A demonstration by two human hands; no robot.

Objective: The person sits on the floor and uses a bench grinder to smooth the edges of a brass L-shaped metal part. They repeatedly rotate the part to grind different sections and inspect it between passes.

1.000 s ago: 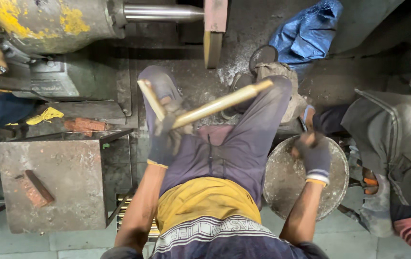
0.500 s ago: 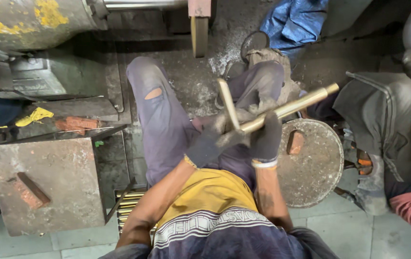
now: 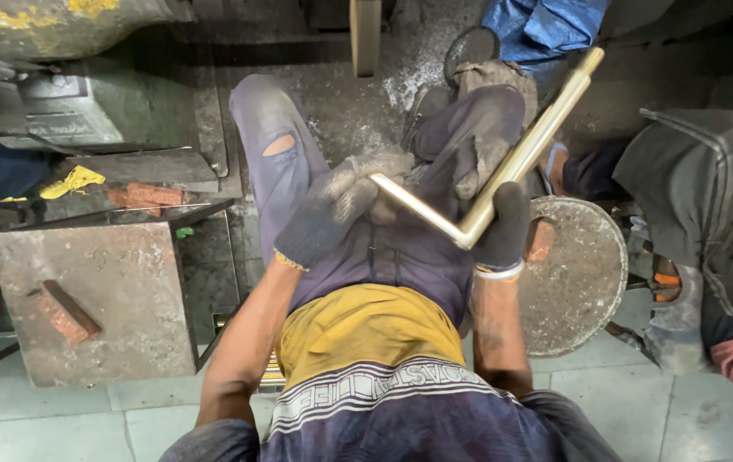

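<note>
A bent brass rod [image 3: 503, 171] is held over the lap, pretty much dead centre. The short leg is gripped by the gloved left hand [image 3: 332, 210], fingers curled tight round its end, while the right hand [image 3: 499, 231] is wrapped closed just at the elbow, probably so the long leg, angled off to the far right, is kept steady. A round metal disc [image 3: 585, 274] is lying right of the knee, a steel block [image 3: 97, 299] to the left.
</note>
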